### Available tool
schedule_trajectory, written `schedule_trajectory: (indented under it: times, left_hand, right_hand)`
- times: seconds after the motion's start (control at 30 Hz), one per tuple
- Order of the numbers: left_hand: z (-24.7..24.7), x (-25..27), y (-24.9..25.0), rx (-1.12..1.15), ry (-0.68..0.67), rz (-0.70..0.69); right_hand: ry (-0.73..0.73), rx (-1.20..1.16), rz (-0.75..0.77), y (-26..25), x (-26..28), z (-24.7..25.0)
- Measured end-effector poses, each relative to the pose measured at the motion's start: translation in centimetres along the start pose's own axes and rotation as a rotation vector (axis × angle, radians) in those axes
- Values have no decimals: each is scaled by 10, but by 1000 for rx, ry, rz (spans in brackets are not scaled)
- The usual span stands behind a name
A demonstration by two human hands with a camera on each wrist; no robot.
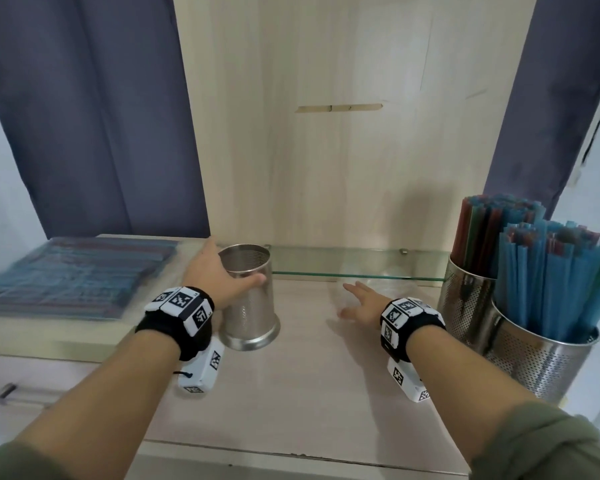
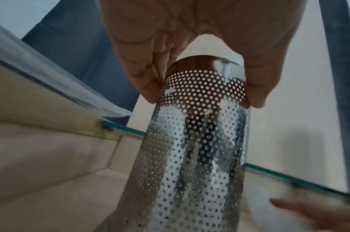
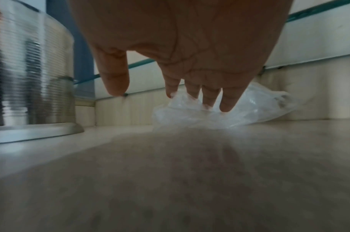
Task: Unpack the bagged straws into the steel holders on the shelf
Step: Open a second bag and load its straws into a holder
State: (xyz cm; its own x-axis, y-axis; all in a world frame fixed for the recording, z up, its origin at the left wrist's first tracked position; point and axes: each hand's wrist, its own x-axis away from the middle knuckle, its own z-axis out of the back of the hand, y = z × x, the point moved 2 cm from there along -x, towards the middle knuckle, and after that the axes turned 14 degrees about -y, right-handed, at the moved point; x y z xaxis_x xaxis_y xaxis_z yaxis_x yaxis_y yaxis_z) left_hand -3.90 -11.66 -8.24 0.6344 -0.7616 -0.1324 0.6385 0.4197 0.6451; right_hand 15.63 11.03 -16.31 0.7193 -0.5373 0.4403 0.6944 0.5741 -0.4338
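A: Where is the empty steel holder [image 1: 249, 299] sitting?

B: It is standing upright on the pale wooden shelf [image 1: 312, 386], left of centre, in front of the glass ledge [image 1: 354, 266]. The left hand [image 1: 215, 271] is gripping it near the rim, fingers curling round one side and thumb round the other.

A: And the right hand [image 1: 362, 304]?

B: Its fingers are lying straight and spread, their tips touching a crumpled clear plastic bag [image 3: 249, 108] on the shelf under the ledge; nothing is being held.

A: What is lying around them?

B: Two filled holders [image 1: 541, 362] are standing at the right edge, packed with blue and red straws [image 1: 548, 278]. Bagged straws [image 1: 80, 275] are lying flat on the raised surface at left, blue curtains [image 1: 94, 116] hanging behind.
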Motion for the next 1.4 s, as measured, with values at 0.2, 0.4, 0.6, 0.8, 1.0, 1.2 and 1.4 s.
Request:
schedule_trajectory:
  times: [0.2, 0.4, 0.6, 0.8, 1.0, 1.2, 1.4]
  left_hand:
    - [-31, 7, 13, -1, -87, -76]
    - [-36, 6, 17, 29, -120, -125]
    - [-51, 11, 29, 236, -222, -202]
    - [-67, 22, 31, 350, -391, -231]
    - [-42, 33, 28, 180, -360, -214]
    - [13, 14, 1, -260, -19, -82]
    - [36, 14, -35, -695, 101, 335]
  right_hand:
    - [33, -31, -43, 5, -7, 10]
    - [188, 23, 140, -27, 55, 11]
    - [473, -474, 564, -70, 100, 8]
    - [413, -460, 528, -72, 81, -15]
    - [516, -576, 476, -54, 82, -26]
    - [561, -709, 519, -33, 91, -30]
    - [556, -777, 564, -20, 98, -30]
